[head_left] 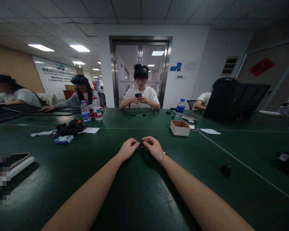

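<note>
Just above the green table, my left hand (129,149) and my right hand (154,147) meet in front of me. Between their fingertips is a small black object (141,143), too small and dark to name. Thumb and fingers of each hand are pinched on it, one from either side. A metal bracelet (162,158) circles my right wrist. Farther to the right, a small black item with a metallic top (227,167) stands on the table, apart from my hands.
Ahead to the right is a small open box (180,128) near a water bottle (180,109). Black cables (71,128) and a blue packet (63,139) lie to the left, with two bottles (96,109) behind. A phone (19,158) is at far left. Across the table a person (141,94) holds a phone.
</note>
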Available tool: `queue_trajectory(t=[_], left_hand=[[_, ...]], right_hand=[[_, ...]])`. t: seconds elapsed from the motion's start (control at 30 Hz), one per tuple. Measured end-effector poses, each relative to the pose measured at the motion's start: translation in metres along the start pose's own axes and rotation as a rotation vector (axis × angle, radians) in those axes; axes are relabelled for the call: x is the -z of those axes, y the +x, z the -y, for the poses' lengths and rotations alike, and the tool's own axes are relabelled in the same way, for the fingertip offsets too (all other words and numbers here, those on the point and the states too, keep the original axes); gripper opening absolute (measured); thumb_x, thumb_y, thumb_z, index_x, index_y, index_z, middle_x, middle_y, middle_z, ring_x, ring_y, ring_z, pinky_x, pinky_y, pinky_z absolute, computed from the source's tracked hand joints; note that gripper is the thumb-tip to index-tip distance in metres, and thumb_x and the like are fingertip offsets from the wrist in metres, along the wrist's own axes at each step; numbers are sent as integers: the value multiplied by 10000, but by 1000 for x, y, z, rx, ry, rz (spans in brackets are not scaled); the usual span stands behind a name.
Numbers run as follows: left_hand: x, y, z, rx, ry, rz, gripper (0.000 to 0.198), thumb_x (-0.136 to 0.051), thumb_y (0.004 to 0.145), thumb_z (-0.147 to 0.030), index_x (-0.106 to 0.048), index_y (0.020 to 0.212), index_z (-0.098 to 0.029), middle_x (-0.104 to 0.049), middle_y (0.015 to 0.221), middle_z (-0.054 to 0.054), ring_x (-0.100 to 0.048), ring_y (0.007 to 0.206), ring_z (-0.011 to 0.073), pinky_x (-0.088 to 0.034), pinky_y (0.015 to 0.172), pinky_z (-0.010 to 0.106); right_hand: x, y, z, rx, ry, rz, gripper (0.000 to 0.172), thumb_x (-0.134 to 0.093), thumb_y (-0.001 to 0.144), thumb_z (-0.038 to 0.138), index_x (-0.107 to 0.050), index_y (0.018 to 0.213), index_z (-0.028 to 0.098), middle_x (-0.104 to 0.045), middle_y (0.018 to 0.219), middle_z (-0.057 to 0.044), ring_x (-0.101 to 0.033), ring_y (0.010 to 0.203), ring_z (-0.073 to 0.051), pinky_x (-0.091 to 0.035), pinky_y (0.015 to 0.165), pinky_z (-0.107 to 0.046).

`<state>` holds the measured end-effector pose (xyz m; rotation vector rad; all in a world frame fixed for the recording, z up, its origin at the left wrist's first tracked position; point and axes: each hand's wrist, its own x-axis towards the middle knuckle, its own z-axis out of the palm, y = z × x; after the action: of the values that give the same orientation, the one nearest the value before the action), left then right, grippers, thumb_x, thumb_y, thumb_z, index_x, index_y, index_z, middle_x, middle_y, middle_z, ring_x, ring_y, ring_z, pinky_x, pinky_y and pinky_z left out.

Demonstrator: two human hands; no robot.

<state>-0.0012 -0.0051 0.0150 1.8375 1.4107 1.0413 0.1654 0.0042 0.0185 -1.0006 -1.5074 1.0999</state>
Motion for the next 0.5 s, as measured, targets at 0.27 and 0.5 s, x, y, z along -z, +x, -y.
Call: queue_trajectory(t=[0.27,0.5], left_hand=[[-1,1,2,29,-75,-4,421,-427,772,-536,-580,895,-163,-615,830,49,-566,717,156,-431,658,271],[1,-3,-3,20,-41,5,406,-416,778,-534,-575,829,-163,-595,728,24,-548,675,146,-424,646,269]], right_hand=[[-1,-1,4,-15,9,-17,161,-597,690,195,-579,848,174,-567,847,-11,-623,620,-96,-488,493,-190],[-1,-1,2,3,-9,-21,165,-593,661,192,-571,823,171,-547,845,-1,-603,634,-93,-498,504,-194]])
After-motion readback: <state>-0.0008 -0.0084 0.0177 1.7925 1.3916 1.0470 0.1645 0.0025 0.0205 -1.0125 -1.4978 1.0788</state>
